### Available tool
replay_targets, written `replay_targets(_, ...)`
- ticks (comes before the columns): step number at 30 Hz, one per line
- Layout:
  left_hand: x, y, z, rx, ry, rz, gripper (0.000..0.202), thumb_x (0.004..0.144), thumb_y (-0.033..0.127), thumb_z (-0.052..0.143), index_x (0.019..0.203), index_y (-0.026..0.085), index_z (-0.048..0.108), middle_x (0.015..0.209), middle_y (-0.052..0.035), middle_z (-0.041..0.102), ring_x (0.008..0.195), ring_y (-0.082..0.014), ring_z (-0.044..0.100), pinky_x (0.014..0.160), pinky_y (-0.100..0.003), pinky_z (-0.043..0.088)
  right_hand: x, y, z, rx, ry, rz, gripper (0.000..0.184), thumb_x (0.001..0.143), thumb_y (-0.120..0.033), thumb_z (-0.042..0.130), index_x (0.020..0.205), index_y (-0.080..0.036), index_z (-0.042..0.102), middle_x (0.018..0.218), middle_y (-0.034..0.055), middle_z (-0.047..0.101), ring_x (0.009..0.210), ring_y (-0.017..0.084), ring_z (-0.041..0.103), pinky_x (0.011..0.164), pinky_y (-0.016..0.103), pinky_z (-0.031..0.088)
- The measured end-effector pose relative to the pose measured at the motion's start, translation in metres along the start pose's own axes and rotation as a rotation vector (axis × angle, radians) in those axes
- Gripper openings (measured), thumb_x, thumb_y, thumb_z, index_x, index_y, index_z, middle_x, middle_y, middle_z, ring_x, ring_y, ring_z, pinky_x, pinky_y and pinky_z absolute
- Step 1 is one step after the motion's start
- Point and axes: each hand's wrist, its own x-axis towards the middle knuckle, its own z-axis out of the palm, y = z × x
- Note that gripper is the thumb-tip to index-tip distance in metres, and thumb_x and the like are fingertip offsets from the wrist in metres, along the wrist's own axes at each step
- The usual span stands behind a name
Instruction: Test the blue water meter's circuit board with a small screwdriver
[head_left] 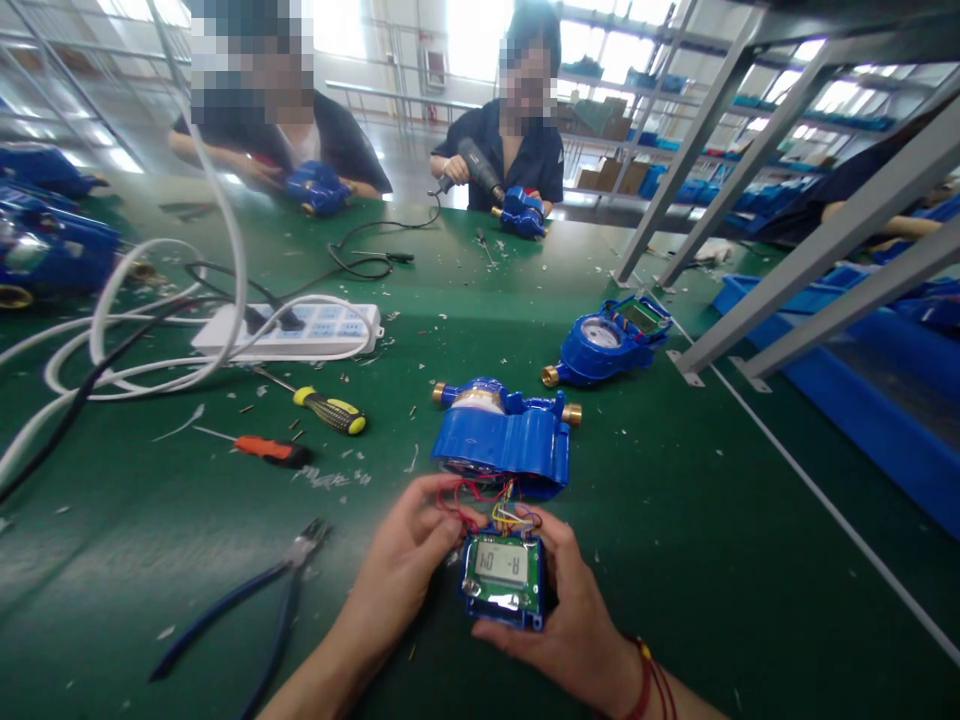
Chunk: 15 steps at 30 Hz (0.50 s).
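Observation:
My right hand (577, 610) grips a small blue-framed circuit board with an LCD display (502, 565), its characters upside down to me. My left hand (409, 550) is beside its upper left corner, thumb and fingers pinched on red wires (461, 500). Red, yellow, white and dark wires run from the board to a blue water meter (502, 440) with brass ends, which lies just beyond my hands. Farther off to the right sits a second blue water meter (600, 345), its circuit board exposed.
Cutting pliers (289, 580), an orange screwdriver (270, 450) and a yellow-black screwdriver (330, 410) lie left. Behind them is a power strip (300, 330) with looping cables. Grey metal legs (720, 320) and a blue bin (862, 400) stand right. Two people work opposite, one holding a heat gun (480, 170).

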Motion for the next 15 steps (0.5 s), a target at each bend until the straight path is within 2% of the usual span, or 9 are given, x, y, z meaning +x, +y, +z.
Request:
replay_targets(4, 0.001, -0.001, -0.003, 0.028, -0.052, -0.002, 0.040, 0.082, 0.031, 0.054, 0.117, 0.019, 0.038, 0.098, -0.0086, 0.065, 0.091, -0.0202, 0.062, 0.081, -0.035, 0.049, -0.001, 0.003, 0.001, 0.085, -0.020, 0.063, 0.088, 0.062, -0.044, 0.079, 0.129, -0.030, 0.024, 0.124, 0.0109, 0.051, 0.110, 0.030, 0.056, 0.093, 0.050, 0.047)
replay_targets(8, 0.003, -0.002, -0.005, 0.100, -0.030, 0.036, 0.037, 0.082, 0.032, 0.054, 0.114, 0.018, 0.042, 0.099, -0.0083, 0.063, 0.090, -0.0192, 0.061, 0.081, -0.034, 0.048, -0.001, 0.008, 0.002, 0.164, -0.032, 0.112, 0.090, 0.061, -0.040, 0.081, 0.130, -0.026, 0.024, 0.126, 0.0130, 0.049, 0.113, 0.030, 0.054, 0.097, 0.049, 0.045)
replay_targets(11, 0.003, -0.003, -0.007, 0.162, 0.039, 0.076, 0.040, 0.080, 0.031, 0.057, 0.115, 0.019, 0.043, 0.089, -0.0040, 0.062, 0.079, -0.0160, 0.060, 0.075, -0.031, 0.048, -0.002, 0.010, 0.002, 0.213, -0.042, 0.139, 0.091, 0.061, -0.036, 0.081, 0.131, -0.023, 0.025, 0.127, 0.0148, 0.048, 0.114, 0.030, 0.053, 0.098, 0.048, 0.043)
replay_targets(15, 0.001, -0.005, -0.011, 0.206, 0.230, 0.149, 0.039, 0.084, 0.035, 0.051, 0.117, 0.024, 0.031, 0.081, 0.0026, 0.059, 0.070, -0.0127, 0.058, 0.071, -0.029, 0.047, -0.002, 0.010, 0.002, 0.276, -0.041, 0.152, 0.090, 0.062, -0.034, 0.081, 0.131, -0.024, 0.024, 0.126, 0.0137, 0.049, 0.112, 0.029, 0.055, 0.098, 0.047, 0.043)
